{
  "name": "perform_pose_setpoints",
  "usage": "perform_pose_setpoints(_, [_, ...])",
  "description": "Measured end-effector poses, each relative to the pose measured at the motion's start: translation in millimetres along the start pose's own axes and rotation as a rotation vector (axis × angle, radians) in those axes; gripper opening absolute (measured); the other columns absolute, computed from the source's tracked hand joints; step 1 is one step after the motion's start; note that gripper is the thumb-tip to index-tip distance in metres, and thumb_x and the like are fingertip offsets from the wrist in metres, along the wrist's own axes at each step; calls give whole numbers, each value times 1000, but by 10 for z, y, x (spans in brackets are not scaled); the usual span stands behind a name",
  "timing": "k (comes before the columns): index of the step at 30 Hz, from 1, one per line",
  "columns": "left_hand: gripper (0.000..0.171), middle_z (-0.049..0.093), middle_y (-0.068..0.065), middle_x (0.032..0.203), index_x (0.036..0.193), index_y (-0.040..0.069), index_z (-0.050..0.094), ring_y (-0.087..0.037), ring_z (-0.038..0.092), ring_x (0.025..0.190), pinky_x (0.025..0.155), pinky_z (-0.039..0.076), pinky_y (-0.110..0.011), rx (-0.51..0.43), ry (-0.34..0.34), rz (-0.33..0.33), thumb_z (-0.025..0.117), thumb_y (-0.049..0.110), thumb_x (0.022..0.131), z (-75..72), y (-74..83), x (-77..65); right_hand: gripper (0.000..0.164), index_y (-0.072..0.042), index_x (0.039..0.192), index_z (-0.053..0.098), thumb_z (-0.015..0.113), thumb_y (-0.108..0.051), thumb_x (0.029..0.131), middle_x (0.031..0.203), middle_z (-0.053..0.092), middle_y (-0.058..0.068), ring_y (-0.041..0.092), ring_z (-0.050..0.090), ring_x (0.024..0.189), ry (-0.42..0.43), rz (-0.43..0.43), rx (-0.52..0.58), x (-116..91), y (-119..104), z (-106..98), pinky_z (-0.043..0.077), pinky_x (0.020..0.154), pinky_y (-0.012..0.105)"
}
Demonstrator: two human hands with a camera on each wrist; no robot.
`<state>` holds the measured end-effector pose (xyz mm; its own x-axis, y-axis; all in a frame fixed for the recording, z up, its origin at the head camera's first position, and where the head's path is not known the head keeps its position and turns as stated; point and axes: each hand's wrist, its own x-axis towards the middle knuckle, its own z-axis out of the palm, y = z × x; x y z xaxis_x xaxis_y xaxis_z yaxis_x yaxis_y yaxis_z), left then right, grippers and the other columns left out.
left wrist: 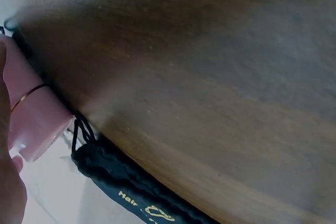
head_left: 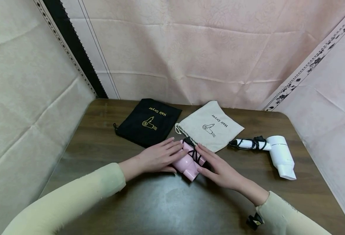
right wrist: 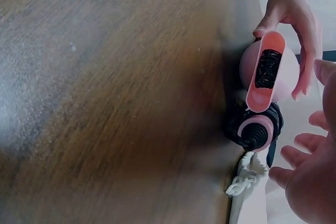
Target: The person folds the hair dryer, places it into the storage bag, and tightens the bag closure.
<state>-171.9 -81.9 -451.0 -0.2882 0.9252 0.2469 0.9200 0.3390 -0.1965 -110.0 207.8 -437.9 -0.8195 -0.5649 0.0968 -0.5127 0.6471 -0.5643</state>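
Note:
A pink hair dryer lies on the wooden table, its handle folded alongside the barrel and wrapped in black cord. My left hand rests over the barrel's left side with fingers extended. Along the cord-wrapped handle, my right hand holds its fingers straight, the tips close to the dryer. In the right wrist view, the dryer's flat pink nozzle faces the camera; the right hand has spread fingers beside it. Pink casing shows at the left edge of the left wrist view.
Behind the dryer lie a black drawstring bag and a white drawstring bag, both printed "Hair Dryer". A white hair dryer with its cord wound round the handle lies at the right. Pale cloth hangs behind the table.

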Motion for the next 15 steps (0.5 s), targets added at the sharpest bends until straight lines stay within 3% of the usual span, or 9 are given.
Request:
perform_pose_setpoints(9, [80, 46, -15, 144, 147, 8, 37, -31, 39, 136, 115, 24, -48, -2, 12, -91, 60, 57, 88, -200, -197, -231, 69, -29, 153, 22, 55, -47, 95, 159, 19, -7, 21, 26, 143, 18, -36, -48, 47, -69, -49, 32, 110, 47])
perform_pose_setpoints(15, [79, 47, -15, 144, 146, 8, 41, -30, 41, 135, 115, 25, -48, 28, 2, -177, 61, 57, 87, -368, -349, -450, 72, -22, 153, 27, 59, -46, 93, 158, 25, 3, 27, 29, 142, 34, -87, -75, 114, -105, -56, 26, 113, 51])
